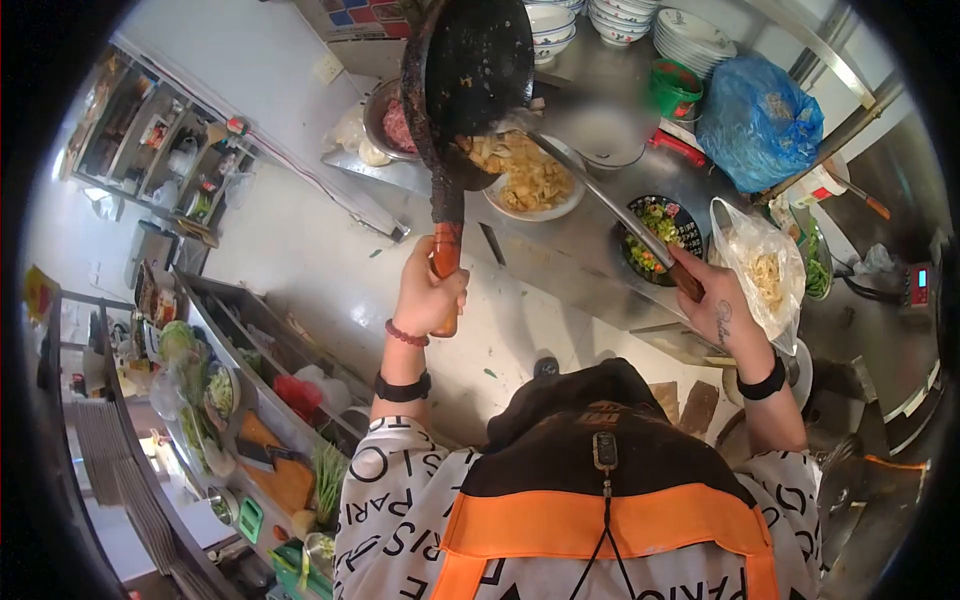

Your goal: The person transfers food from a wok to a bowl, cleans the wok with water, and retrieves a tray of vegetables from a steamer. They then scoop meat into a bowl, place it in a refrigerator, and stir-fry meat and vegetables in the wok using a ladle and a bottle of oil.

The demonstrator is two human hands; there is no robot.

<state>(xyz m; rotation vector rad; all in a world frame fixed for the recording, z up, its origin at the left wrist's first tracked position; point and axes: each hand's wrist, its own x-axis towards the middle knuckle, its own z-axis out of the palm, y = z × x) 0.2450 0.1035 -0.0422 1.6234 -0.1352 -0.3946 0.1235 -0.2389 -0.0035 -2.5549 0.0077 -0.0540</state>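
Observation:
My left hand (432,285) is wrapped around the orange-brown handle of a blackened wok (480,60). The wok is tipped on its side above a white plate (555,211). Cooked yellowish-brown slices (535,180) lie heaped on this plate, and more pieces hang at the wok's lower rim. In my right hand (722,310) is the wooden handle of a long metal cooking utensil (610,205). Its far end reaches to the wok's rim, where blur hides whether it is a ladle or a spatula. Below its shaft sits a black bowl of chopped greens and red bits (655,235).
A bowl of raw minced meat (397,125) stands left of the wok. Stacked white bowls (620,20), plates (693,40), a green tub (675,90) and a blue plastic bag (760,120) are behind. Noodle-like strips in a clear bag (765,265) lie near my right hand.

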